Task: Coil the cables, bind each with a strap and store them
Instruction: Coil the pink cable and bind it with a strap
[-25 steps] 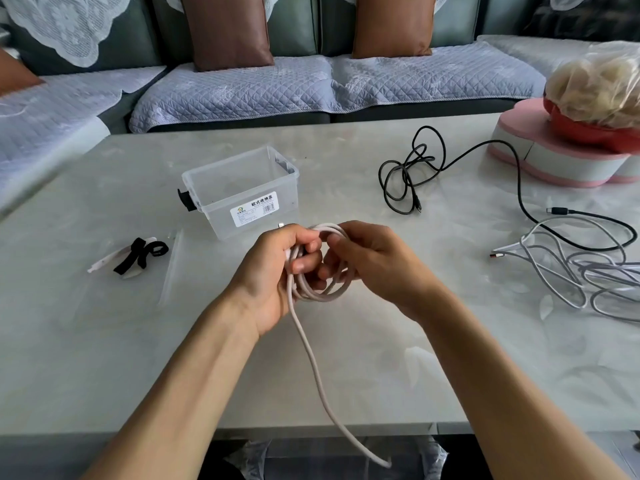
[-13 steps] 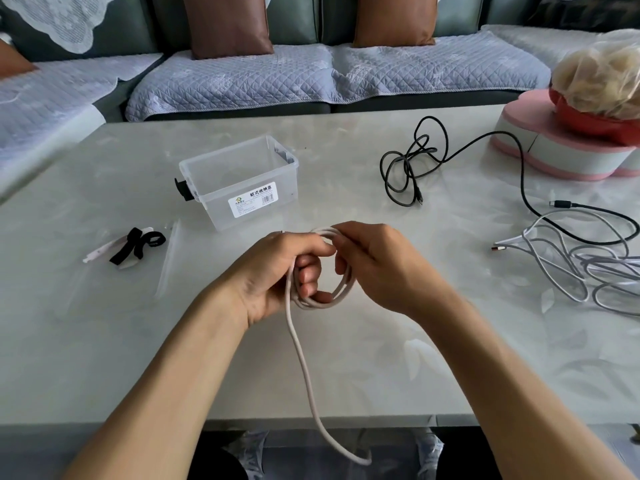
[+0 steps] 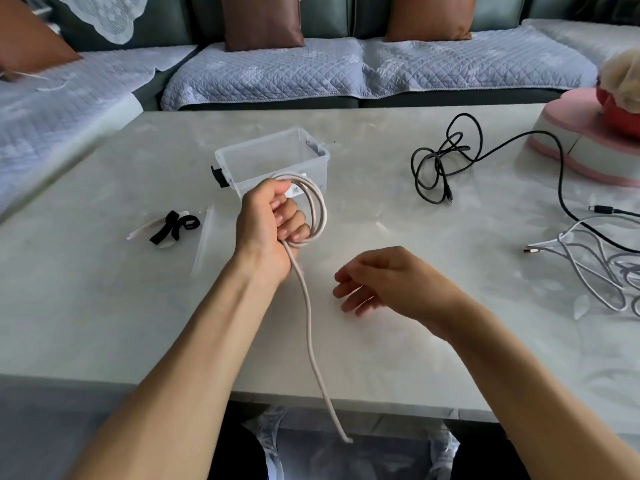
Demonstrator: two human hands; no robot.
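— What had changed in that last half second?

— The right hand (image 3: pixel 388 282) had let go. A moment before, both hands were bunched together on the coil; now it hung just above the table (image 3: pixel 104 306), well apart from the cable, fingers spread and loosely curled, gripping nothing.

— And the coil?

— The left hand (image 3: pixel 268 225) alone kept it, fist clamped on the loops of the pale cable (image 3: pixel 317 209), raised in front of the clear storage box (image 3: pixel 270 161). A long tail (image 3: pixel 308 323) dropped from the fist, crossed the table edge and dangled below it.

— So the winding wasn't finished?

— I'd judge not — that tail needed more turns, and the freed hand looked ready to reach down for it.

— The rest?

— The black straps (image 3: pixel 175 226) lay to the left, untouched. The black cable (image 3: pixel 440 157) and the grey cables (image 3: pixel 588 261) sprawled loose on the right, and the box appeared empty.
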